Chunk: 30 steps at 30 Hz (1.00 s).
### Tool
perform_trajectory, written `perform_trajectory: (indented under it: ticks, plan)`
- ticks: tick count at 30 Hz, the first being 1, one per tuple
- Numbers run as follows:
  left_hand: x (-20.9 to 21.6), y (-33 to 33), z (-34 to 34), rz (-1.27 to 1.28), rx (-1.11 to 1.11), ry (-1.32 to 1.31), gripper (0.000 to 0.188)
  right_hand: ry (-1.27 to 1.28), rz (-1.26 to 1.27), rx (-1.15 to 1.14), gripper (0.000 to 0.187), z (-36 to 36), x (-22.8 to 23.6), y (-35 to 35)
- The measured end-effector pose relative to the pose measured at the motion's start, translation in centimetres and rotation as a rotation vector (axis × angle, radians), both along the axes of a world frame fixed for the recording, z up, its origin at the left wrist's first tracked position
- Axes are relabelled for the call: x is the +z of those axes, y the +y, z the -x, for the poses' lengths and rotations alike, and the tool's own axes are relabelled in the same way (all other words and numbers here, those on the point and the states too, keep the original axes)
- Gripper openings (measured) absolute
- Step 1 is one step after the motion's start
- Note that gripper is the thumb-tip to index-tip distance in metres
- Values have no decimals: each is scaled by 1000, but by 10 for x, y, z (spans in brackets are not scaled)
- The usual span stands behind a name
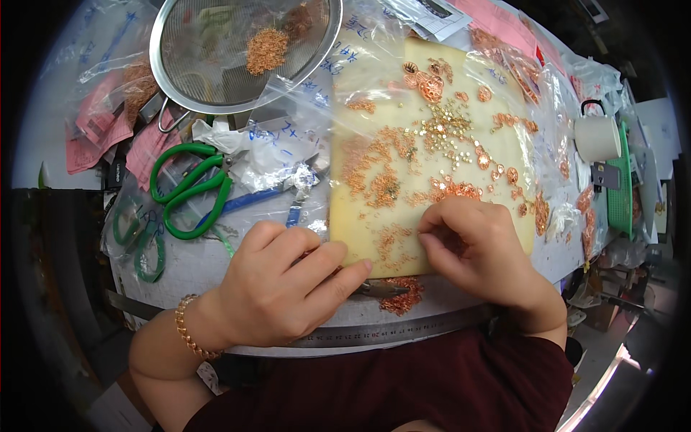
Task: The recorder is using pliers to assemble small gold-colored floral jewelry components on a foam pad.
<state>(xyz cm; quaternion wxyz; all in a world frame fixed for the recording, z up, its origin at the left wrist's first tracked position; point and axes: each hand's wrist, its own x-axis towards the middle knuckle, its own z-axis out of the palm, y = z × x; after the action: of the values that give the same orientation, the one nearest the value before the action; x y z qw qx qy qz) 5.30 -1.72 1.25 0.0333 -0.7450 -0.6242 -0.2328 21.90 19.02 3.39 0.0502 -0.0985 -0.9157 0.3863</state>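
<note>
My left hand point(277, 291) is closed around pliers point(384, 289), whose handles are mostly hidden in the palm. The dark plier jaws point right, past the front edge of a pale yellow pad point(345, 243). Just beyond the jaws lies a small heap of copper-coloured chain point(404, 297). Over the pad's right front, my right hand point(479, 248) has thumb and fingers drawn together; anything between them is too small to make out. Copper-coloured jump rings point(394, 241) lie scattered between the hands. Behind the right hand's knuckles is a denser copper pile point(455, 190).
Gold-toned bits point(445, 129) and round copper pendants point(430, 88) lie farther back on the pad. Green-handled scissors point(194, 232) rest at left, below a mesh strainer point(216, 93) holding copper pieces. A white cup point(597, 139) stands right. A metal ruler point(403, 333) follows the table's front edge.
</note>
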Motion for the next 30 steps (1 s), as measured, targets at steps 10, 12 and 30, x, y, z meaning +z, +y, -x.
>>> perform_trajectory:
  ticks: [10,12,30]
  plan:
    - [-1,0,1,-10,21,-16,42,-15,-101,23,16,10,-1,-5]
    - [-1,0,2,-7,21,-23,42,3,-89,17,15,9,-2,-5]
    - [1,4,9,71,151,-511,44,-116,1051,-172,8,-5,14,-1]
